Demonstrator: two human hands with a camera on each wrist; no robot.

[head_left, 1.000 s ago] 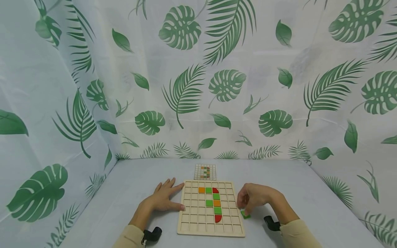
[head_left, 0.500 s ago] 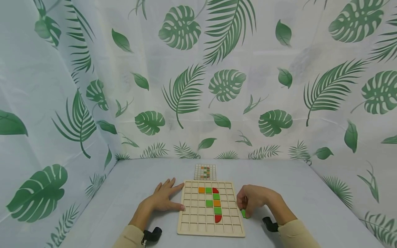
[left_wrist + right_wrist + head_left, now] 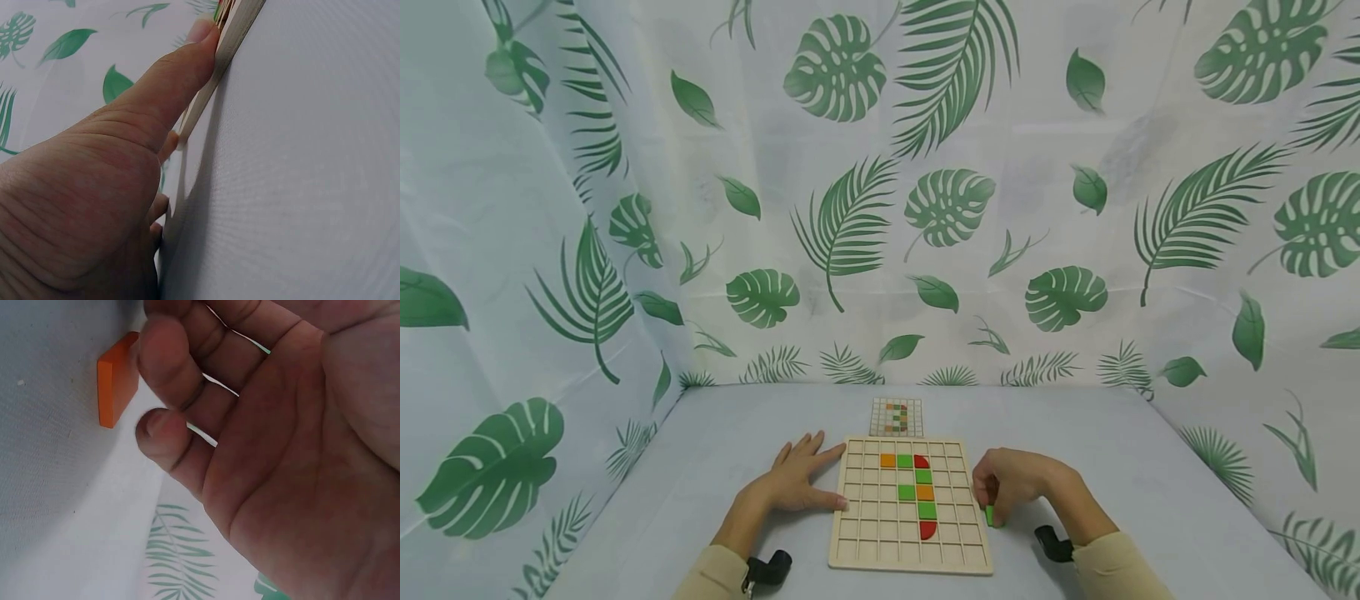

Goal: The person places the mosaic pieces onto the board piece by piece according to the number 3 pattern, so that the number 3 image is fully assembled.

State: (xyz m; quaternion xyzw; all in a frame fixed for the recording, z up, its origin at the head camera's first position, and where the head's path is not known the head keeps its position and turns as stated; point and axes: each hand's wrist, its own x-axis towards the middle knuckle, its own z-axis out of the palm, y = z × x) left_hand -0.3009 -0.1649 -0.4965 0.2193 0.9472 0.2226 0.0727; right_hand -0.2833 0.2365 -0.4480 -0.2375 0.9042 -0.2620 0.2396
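Observation:
A light wooden grid board (image 3: 865,550) lies on the table with orange, green and red tiles set in some of its squares. Spread along its left edge is my left hand (image 3: 796,479), fingers straight. In the left wrist view its thumb (image 3: 178,56) presses on the board's rim (image 3: 231,53). Just off the board's right edge, my right hand (image 3: 1017,479) pinches a green square tile (image 3: 990,517), which is tilted and partly covered by the fingers. An orange tile (image 3: 115,384) lies on the table beside the curled fingers in the right wrist view.
Behind the board lies a small pattern card (image 3: 880,417) printed with a grid of coloured shapes. White fabric with green leaves (image 3: 951,207) hangs at the back and sides. Black wrist cameras (image 3: 767,568) sit at both cuffs.
My right fingers have closed on the green tile, which lay flatter on the table before and now stands tilted between them. The left hand and the board have stayed in place.

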